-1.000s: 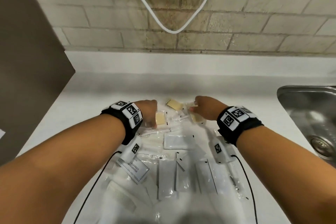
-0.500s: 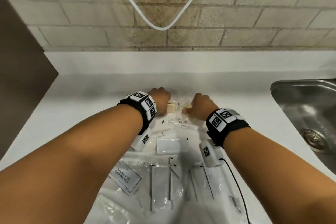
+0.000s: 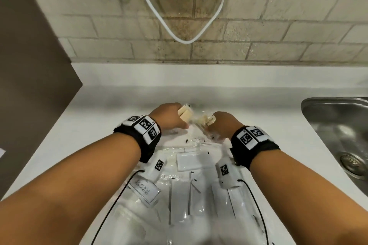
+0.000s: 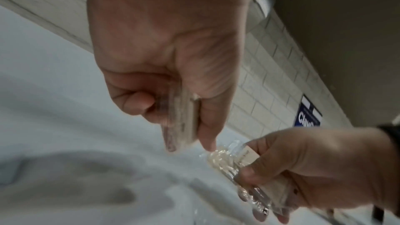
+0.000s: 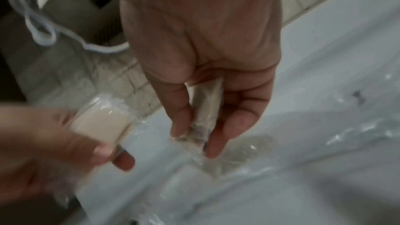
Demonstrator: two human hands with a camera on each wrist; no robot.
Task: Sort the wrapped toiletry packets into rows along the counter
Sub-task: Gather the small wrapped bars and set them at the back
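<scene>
While both arms are reaching over the white counter (image 3: 83, 125), the left hand (image 3: 169, 115) is pinching a wrapped tan soap bar (image 3: 185, 115) near the back. Just to its right, the right hand (image 3: 223, 125) is squeezing another wrapped soap packet (image 3: 205, 121), close but apart. More clear packets (image 3: 191, 191) are lying nearer, and a metal sink (image 3: 338, 125) is sitting far right.

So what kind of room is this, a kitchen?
Probably a bathroom or kitchenette: a white counter with a steel sink set in, a tiled wall behind, and wrapped toiletry packets spread out, like hotel supplies.
</scene>
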